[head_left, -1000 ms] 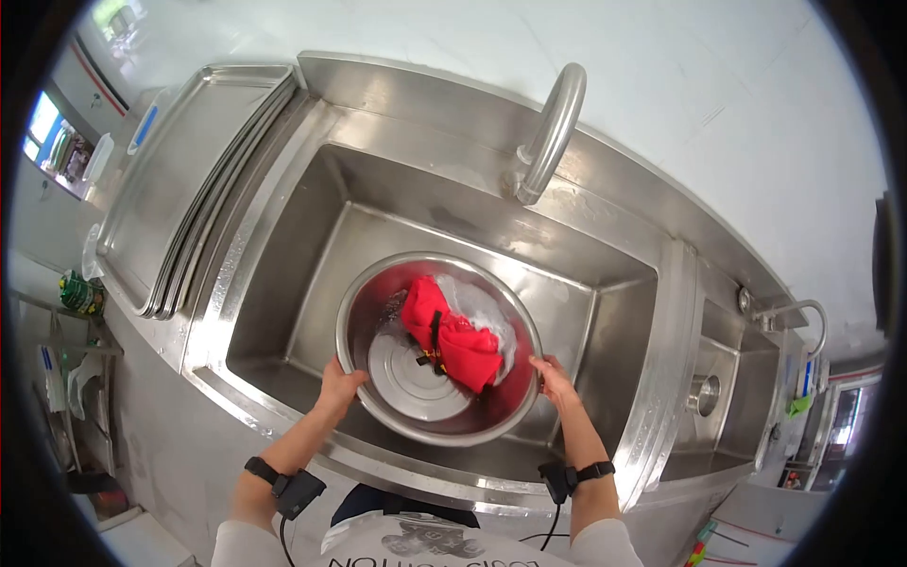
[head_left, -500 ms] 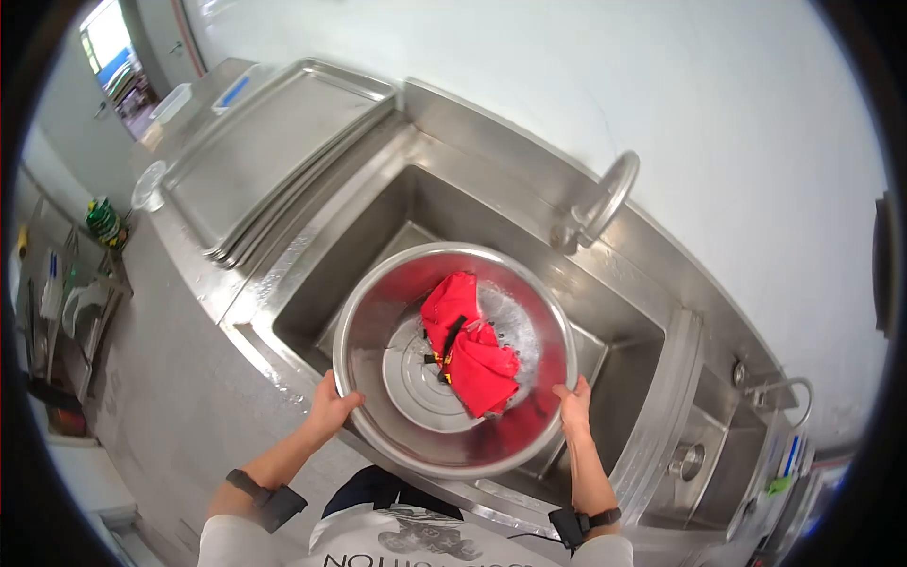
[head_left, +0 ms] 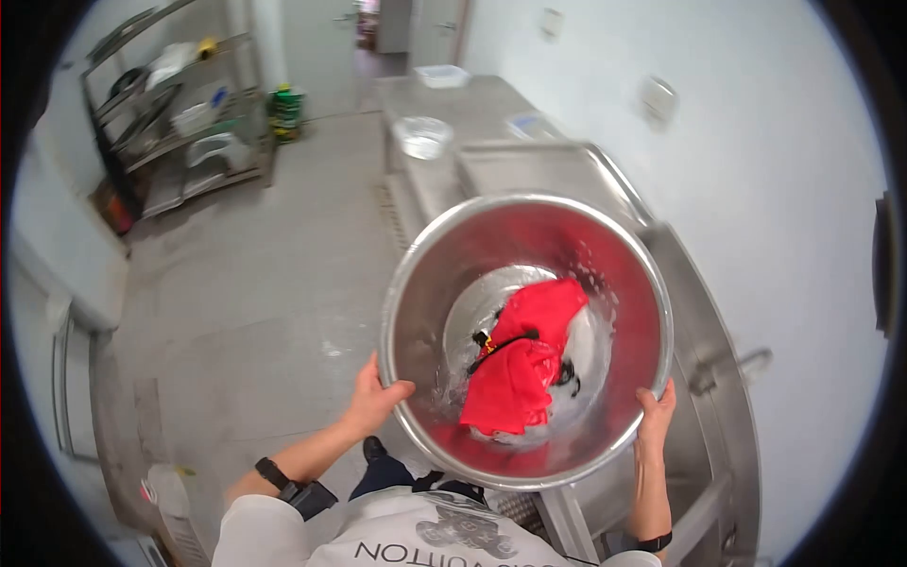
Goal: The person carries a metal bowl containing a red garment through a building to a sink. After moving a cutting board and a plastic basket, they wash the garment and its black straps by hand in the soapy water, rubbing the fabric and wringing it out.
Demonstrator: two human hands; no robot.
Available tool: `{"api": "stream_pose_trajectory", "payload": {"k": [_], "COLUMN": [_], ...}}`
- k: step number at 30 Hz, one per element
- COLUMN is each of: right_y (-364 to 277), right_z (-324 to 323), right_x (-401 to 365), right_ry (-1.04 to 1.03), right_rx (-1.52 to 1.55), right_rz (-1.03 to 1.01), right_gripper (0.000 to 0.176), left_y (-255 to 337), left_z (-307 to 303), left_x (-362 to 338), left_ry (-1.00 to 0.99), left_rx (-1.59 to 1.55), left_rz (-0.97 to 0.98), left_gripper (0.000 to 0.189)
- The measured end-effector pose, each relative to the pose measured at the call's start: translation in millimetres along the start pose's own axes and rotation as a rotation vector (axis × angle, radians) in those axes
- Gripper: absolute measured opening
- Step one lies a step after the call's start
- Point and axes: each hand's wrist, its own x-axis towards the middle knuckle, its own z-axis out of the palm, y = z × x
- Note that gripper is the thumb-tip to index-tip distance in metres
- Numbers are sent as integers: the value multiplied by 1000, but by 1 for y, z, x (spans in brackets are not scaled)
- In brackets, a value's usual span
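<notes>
Between my two hands is a large round steel basin [head_left: 425, 248], lifted in front of me. My left hand [head_left: 374, 397] grips its rim at the lower left, thumb over the edge. On the right, my right hand [head_left: 657, 413] holds the rim the same way; the fingers of both hands are partly hidden beneath the basin. Inside lies a wet, crumpled red cloth [head_left: 515, 383] with black straps or cords and a small yellow patch. A little water shows around it on the basin's bottom.
A steel sink counter [head_left: 694, 293] runs along the wall at right, with a faucet [head_left: 746, 364]. Beyond the basin are a stacked tray [head_left: 539, 165], a clear bowl [head_left: 422, 138] and a white container [head_left: 442, 76]. A loaded rack [head_left: 189, 142] and green sack [head_left: 286, 111] stand at far left.
The basin has come up out of the sink area, held in both hands. My view and body have turned left toward the floor and rack. The red cloth has shifted inside the basin.
</notes>
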Motion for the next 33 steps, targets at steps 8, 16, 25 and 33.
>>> {"api": "stream_pose_trajectory", "payload": {"k": [8,16,25,33], "right_y": [67,115,93,119], "right_z": [211,414,645,819], "right_x": [20,55,126,235], "right_ry": [-332,-574,-771,-750], "right_rx": [87,62,30,36], "right_rz": [145,253,362,265], "right_gripper": [30,29,28,26], "left_y": [-5,-3,26,77], "left_z": [-172,-298,-405,-500], "left_x": [7,41,134,304], "left_ry": [345,685,1017,989], "left_rx": [-9,-34,-88,-53], "left_rz": [109,-7,-4,100], "left_gripper": [42,37,28,26]}}
